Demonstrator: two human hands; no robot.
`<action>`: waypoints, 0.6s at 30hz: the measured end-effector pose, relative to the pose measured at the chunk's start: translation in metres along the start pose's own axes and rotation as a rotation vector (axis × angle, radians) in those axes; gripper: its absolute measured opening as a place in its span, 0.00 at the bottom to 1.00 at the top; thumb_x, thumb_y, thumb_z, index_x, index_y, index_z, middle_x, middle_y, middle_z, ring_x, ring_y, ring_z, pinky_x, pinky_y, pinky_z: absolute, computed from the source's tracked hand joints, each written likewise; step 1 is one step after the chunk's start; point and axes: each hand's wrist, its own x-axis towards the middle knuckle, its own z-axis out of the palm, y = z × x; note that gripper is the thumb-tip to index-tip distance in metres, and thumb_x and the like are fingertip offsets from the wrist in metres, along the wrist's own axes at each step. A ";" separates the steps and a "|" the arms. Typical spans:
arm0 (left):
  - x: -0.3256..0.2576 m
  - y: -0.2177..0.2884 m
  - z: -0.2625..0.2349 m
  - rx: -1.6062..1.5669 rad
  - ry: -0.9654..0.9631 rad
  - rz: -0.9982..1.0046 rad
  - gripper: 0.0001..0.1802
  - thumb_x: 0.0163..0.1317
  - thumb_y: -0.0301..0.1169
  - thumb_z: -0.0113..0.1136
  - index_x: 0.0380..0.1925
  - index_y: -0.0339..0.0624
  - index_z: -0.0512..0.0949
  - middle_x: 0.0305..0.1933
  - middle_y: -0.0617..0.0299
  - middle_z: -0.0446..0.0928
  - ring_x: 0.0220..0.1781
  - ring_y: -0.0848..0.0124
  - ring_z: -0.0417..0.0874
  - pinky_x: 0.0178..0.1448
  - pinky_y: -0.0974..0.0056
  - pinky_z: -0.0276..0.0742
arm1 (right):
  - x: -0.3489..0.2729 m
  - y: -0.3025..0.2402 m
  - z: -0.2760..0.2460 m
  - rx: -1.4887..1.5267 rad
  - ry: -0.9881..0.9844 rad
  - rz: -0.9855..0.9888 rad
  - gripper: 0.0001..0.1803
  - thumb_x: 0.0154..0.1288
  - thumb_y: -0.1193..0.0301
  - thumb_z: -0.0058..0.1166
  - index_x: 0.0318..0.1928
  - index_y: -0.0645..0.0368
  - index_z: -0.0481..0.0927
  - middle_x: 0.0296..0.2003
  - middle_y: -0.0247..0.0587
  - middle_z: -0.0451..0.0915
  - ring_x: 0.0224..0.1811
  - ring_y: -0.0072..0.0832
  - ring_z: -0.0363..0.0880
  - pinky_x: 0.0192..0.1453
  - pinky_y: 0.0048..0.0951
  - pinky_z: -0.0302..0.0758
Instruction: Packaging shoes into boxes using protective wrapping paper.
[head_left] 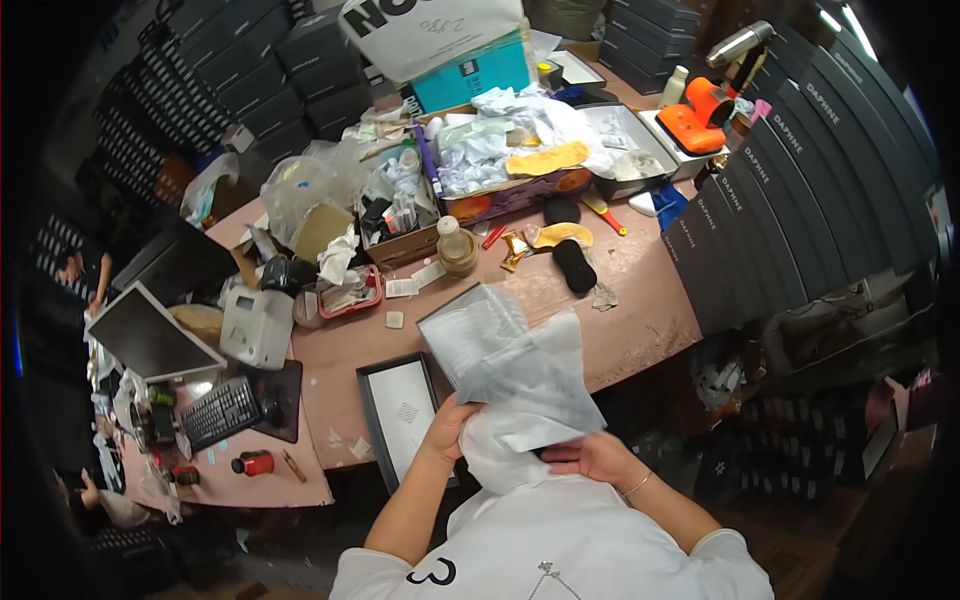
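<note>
A translucent white sheet of thin wrapping [535, 385], perhaps a bag, hangs over the table's front edge against my shirt. Something grey shows faintly through it; its kind I cannot make out. At its left edge, my left hand [452, 428] is closed on the wrapping. On the other side my right hand [597, 460] grips its lower part, fingers partly hidden beneath, with a small dark patch by the fingertips. Under the wrapping's far end sits an open box [455, 335] lined with white paper. A black-rimmed box lid [400, 410] with a white inside lies beside my left forearm.
Dark shoeboxes [800, 180] are stacked high at the right. A carton of crumpled paper [520, 195] stands at the back, near a jar [457, 248], black pad [574, 267] and brush [605, 215]. At left are a monitor [155, 330], keyboard [220, 412] and white machine [257, 328].
</note>
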 end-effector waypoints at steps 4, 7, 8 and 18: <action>0.003 0.016 -0.010 -0.153 0.064 0.060 0.23 0.56 0.20 0.54 0.54 0.34 0.72 0.52 0.53 0.78 0.51 0.62 0.80 0.59 0.59 0.76 | 0.017 -0.033 0.010 0.139 -0.010 -0.255 0.20 0.71 0.57 0.43 0.49 0.62 0.74 0.49 0.48 0.76 0.56 0.45 0.74 0.60 0.47 0.73; 0.008 0.035 -0.026 -0.173 0.035 0.110 0.25 0.55 0.20 0.54 0.56 0.34 0.71 0.52 0.53 0.77 0.51 0.61 0.80 0.59 0.58 0.76 | 0.045 -0.050 0.020 -0.776 0.340 -0.619 0.17 0.58 0.60 0.64 0.34 0.60 0.73 0.31 0.38 0.73 0.34 0.33 0.74 0.41 0.31 0.74; 0.006 0.042 -0.020 -0.157 0.064 0.156 0.26 0.54 0.20 0.54 0.56 0.34 0.70 0.52 0.52 0.77 0.51 0.60 0.80 0.58 0.58 0.77 | 0.044 -0.063 0.030 -1.056 0.413 -0.750 0.18 0.54 0.62 0.67 0.31 0.60 0.72 0.28 0.38 0.71 0.31 0.32 0.72 0.36 0.30 0.72; -0.025 0.067 -0.082 0.190 0.276 0.153 0.19 0.55 0.21 0.54 0.49 0.31 0.77 0.49 0.56 0.79 0.50 0.68 0.79 0.55 0.65 0.76 | 0.059 -0.096 0.080 -1.417 0.248 -1.139 0.36 0.42 0.72 0.73 0.53 0.60 0.67 0.48 0.49 0.71 0.51 0.36 0.71 0.50 0.31 0.71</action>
